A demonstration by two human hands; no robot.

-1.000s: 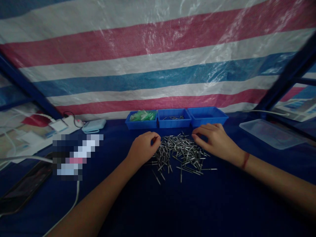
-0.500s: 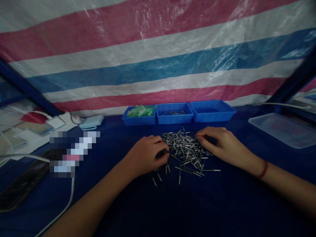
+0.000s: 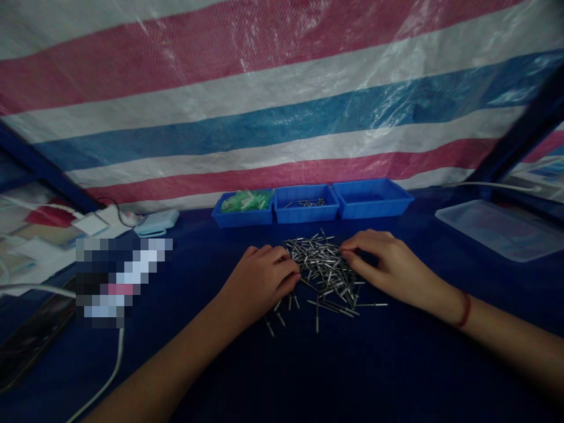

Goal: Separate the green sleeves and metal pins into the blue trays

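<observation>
Tighter than a moment ago, my left hand (image 3: 263, 279) curls at the pin pile (image 3: 321, 258), my right hand (image 3: 381, 258) opposite, likely to bracket it; whether either grips any pin, I cannot tell. Blue trays (image 3: 307, 214) stand behind.

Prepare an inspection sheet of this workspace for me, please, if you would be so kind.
Surface: dark blue tabletop.
Job's things: loose pile of metal pins, strays along its near edge; behind, left bin with green pieces, middle bin with some pins, right bin.
Clutter: phone and light blue case at left; translucent tray at right.
Hands: left hand curled at the pile's left side; right hand at its right edge; whether either grips pins is unclear.
Cables: white cable at left.
Surroundings: striped sheet behind.
</observation>
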